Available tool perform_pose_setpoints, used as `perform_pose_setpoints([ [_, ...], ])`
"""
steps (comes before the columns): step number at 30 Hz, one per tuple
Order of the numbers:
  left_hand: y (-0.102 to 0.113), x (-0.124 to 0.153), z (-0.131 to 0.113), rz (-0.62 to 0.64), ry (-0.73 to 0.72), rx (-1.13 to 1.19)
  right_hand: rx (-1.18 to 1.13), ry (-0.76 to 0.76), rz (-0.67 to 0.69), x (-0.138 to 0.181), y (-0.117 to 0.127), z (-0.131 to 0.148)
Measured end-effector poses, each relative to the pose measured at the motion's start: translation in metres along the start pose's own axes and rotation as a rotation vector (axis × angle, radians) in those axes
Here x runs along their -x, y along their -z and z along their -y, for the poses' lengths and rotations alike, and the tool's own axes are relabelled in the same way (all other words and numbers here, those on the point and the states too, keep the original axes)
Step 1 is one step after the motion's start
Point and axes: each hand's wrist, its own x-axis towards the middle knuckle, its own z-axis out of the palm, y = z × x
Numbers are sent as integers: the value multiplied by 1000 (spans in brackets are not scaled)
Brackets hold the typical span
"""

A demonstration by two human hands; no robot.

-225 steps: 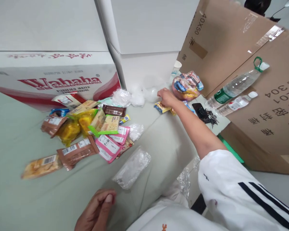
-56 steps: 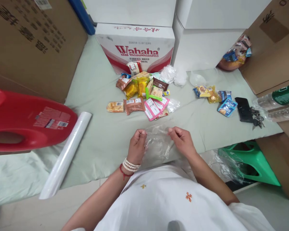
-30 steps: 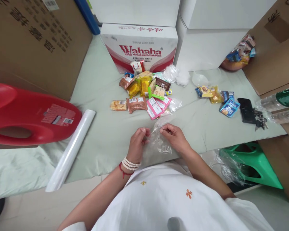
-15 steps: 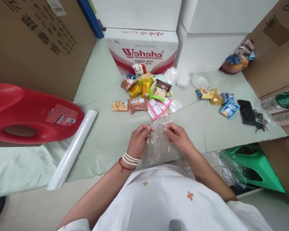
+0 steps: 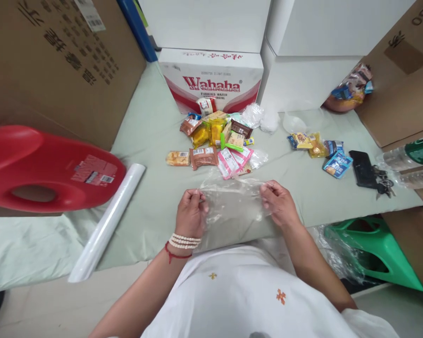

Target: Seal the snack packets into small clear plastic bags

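A clear plastic bag [image 5: 232, 206] is stretched between my two hands just above the near edge of the pale green cloth [image 5: 155, 141]. My left hand [image 5: 190, 215], with bead bracelets at the wrist, pinches the bag's left top corner. My right hand [image 5: 280, 204] pinches its right top corner. Beyond the bag lies a heap of snack packets [image 5: 218, 141] in brown, yellow, pink and green wrappers.
A Wahaha carton [image 5: 211, 77] stands behind the heap. A second group of snacks [image 5: 319, 146], a black phone with keys [image 5: 364, 169] and water bottles [image 5: 413, 155] lie right. A red plastic jug [image 5: 45, 169] and a film roll [image 5: 107, 220] lie left. Cardboard boxes flank both sides; a green stool [image 5: 369, 249] stands below.
My hands have moved apart, pulling the clear bag wide and flat; a moment ago they were close together at its top edge. The view has tilted slightly.
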Motion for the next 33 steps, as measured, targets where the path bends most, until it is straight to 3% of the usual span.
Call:
perform_pose_setpoints([
  [4, 36, -7, 0, -14, -93, -399, 111, -26, 13, -8, 28, -6],
  [7, 52, -2, -2, -185, -531, -833, 210, -26, 56, -12, 36, -15],
  [8, 53, 1, -3, -158, -716, -941, 232, -21, 79, -13, 36, -16],
  [10, 48, 7, -4, 135, -1016, -1079, 268, 3, 126, -12, 33, -16],
  [12, 36, 9, -1, 477, -1143, -1172, 307, 38, 154, -10, 29, -14],
  [14, 24, 5, 6, 582, -1127, -1266, 345, 72, 149, -7, 28, -12],
  [16, 18, -4, 13, 537, -1068, -1322, 360, 106, 95, -6, 32, -12],
  [21, 33, -22, 26, 607, -950, -1280, 394, 103, -117, -2, 72, -18],
  [26, 39, -24, 22, 675, -770, -1114, 599, -27, -11, 1, 114, 2],
  [30, 23, -25, 25, 569, -662, -1120, 664, 7, -103, -14, 102, 13],
  [33, 15, -24, 33, 504, -750, -1232, 709, 24, -27, -31, 72, 5],
])
